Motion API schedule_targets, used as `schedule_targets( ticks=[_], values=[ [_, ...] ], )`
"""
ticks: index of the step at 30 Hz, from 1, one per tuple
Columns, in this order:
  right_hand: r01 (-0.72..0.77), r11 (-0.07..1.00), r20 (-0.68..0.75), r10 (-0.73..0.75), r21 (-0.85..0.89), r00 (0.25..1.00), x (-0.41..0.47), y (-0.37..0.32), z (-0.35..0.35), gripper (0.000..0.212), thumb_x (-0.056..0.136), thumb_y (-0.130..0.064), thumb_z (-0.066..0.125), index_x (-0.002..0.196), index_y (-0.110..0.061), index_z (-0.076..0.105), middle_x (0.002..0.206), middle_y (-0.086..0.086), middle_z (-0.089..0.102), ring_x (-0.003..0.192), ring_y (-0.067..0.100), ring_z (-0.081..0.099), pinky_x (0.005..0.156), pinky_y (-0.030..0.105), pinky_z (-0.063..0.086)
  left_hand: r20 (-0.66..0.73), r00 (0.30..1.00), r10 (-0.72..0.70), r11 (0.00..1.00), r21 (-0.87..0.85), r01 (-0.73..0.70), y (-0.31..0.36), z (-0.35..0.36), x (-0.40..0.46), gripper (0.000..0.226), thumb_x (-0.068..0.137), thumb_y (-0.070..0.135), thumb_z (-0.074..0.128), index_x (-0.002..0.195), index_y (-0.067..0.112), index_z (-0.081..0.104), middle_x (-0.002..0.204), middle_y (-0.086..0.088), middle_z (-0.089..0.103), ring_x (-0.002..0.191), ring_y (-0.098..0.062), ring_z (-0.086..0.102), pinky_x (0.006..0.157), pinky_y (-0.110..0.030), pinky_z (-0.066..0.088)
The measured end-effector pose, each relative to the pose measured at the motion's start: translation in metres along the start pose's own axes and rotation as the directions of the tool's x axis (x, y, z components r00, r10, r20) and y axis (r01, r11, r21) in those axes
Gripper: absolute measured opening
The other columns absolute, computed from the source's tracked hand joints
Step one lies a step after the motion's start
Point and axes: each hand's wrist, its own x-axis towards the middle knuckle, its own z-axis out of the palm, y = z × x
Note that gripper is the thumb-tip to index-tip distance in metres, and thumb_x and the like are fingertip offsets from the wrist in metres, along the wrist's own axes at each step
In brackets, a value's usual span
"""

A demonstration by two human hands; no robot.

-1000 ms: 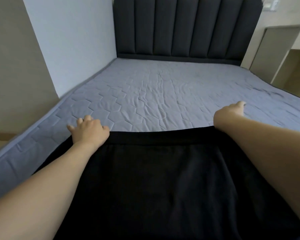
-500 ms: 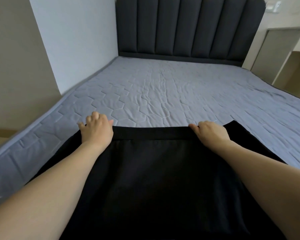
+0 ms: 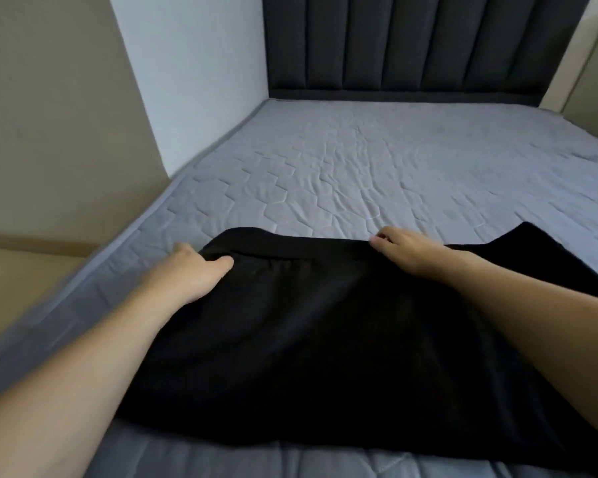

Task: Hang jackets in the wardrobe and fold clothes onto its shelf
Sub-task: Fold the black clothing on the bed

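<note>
Quilted mattress (image 3: pixel 342 174), black garment (image 3: pixel 308 322) cut off right — left hand (image 3: pixel 190 274) and right hand (image 3: pixel 408 250) apparently pinching its far hem.

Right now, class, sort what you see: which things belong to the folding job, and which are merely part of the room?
Belongs to the job:
black garment
left hand, gripping its far edge
right hand, gripping its far edge

Merely there:
mattress, under the garment
headboard
wall
</note>
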Motion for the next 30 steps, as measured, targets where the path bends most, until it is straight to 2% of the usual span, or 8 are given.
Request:
schedule_targets(
  ticks=[2, 4, 7, 10, 18, 21, 24, 30],
  values=[
    [0.073, 0.986, 0.104, -0.09, 0.152, 0.991, 0.005, -0.062, 0.012, 0.068, 0.079, -0.08, 0.031, 0.119, -0.03, 0.053, 0.128, 0.0, 0.055, 0.109, 0.02, 0.051, 0.09, 0.037, 0.036, 0.436, 0.898, -0.057, 0.912, -0.344, 0.225, -0.03, -0.024, -0.025, 0.075, 0.071, 0.06, 0.072, 0.126, 0.011, 0.06, 0.118, -0.013, 0.067, 0.1, -0.033, 0.067, 0.09, -0.038, 0.05],
    [0.084, 0.975, 0.186, -0.123, 0.206, 0.975, 0.013, -0.124, 0.026, 0.097, 0.06, -0.094, 0.033, 0.129, -0.028, 0.052, 0.135, -0.001, 0.052, 0.12, 0.022, 0.049, 0.1, 0.041, 0.036, 0.651, 0.758, 0.031, 0.815, -0.455, 0.358, -0.055, -0.033, -0.048, 0.064, 0.06, 0.046, 0.082, 0.114, 0.013, 0.07, 0.107, -0.013, 0.072, 0.096, -0.031, 0.07, 0.093, -0.04, 0.052],
    [0.054, 0.99, 0.293, -0.09, 0.13, 0.952, 0.022, -0.197, 0.035, 0.108, 0.045, -0.093, 0.054, 0.131, -0.026, 0.052, 0.133, -0.002, 0.053, 0.12, 0.025, 0.052, 0.104, 0.045, 0.038, 0.668, 0.74, 0.079, 0.751, -0.528, 0.397, -0.075, -0.021, -0.063, 0.048, 0.067, 0.022, 0.083, 0.109, 0.005, 0.07, 0.102, -0.019, 0.072, 0.095, -0.035, 0.07, 0.091, -0.045, 0.054],
    [0.003, 0.989, 0.383, -0.061, 0.15, 0.922, 0.025, -0.238, 0.034, 0.084, 0.06, -0.066, 0.074, 0.127, -0.02, 0.052, 0.127, 0.003, 0.058, 0.107, 0.025, 0.058, 0.098, 0.043, 0.045, 0.629, 0.776, 0.057, 0.741, -0.548, 0.389, -0.08, -0.03, -0.06, 0.039, 0.077, 0.009, 0.075, 0.114, 0.003, 0.065, 0.101, -0.019, 0.072, 0.095, -0.036, 0.069, 0.094, -0.049, 0.051],
    [0.031, 0.642, 0.108, -0.176, 0.767, 0.978, 0.015, -0.333, -0.111, 0.024, 0.07, -0.022, 0.068, 0.09, -0.01, 0.065, 0.077, 0.009, 0.07, 0.066, 0.026, 0.067, 0.067, 0.035, 0.056, 0.016, 0.99, 0.14, 0.964, -0.229, -0.133, -0.042, -0.223, -0.03, 0.038, 0.076, 0.018, 0.078, 0.111, 0.01, 0.064, 0.107, -0.01, 0.068, 0.094, -0.03, 0.065, 0.088, -0.037, 0.053],
    [0.154, 0.46, -0.099, -0.142, 0.875, 0.985, -0.013, -0.36, -0.193, 0.01, 0.059, -0.018, 0.055, 0.068, -0.013, 0.056, 0.054, 0.003, 0.055, 0.041, 0.02, 0.053, 0.046, 0.024, 0.044, -0.233, 0.934, 0.269, 0.962, 0.014, -0.274, 0.005, -0.312, -0.062, 0.027, 0.078, 0.02, 0.072, 0.103, 0.016, 0.064, 0.097, -0.004, 0.068, 0.088, -0.026, 0.064, 0.074, -0.031, 0.05],
    [0.266, 0.245, -0.25, -0.096, 0.932, 0.963, -0.055, -0.366, -0.271, 0.011, 0.054, -0.014, 0.049, 0.064, -0.016, 0.047, 0.06, 0.001, 0.047, 0.048, 0.022, 0.048, 0.046, 0.025, 0.04, -0.439, 0.808, 0.393, 0.916, 0.258, -0.306, 0.055, -0.384, -0.122, 0.018, 0.078, 0.015, 0.06, 0.095, 0.019, 0.063, 0.088, 0.0, 0.065, 0.077, -0.021, 0.061, 0.056, -0.026, 0.039],
    [0.387, -0.126, -0.394, -0.04, 0.913, 0.918, -0.156, -0.325, -0.354, 0.016, 0.048, -0.013, 0.046, 0.06, -0.019, 0.037, 0.063, 0.0, 0.043, 0.061, 0.023, 0.043, 0.063, 0.031, 0.036, -0.471, 0.638, 0.609, 0.77, 0.545, -0.333, 0.137, -0.438, -0.267, 0.019, 0.077, 0.019, 0.064, 0.094, 0.018, 0.056, 0.09, 0.002, 0.06, 0.075, -0.021, 0.055, 0.055, -0.027, 0.036]
  ],
)
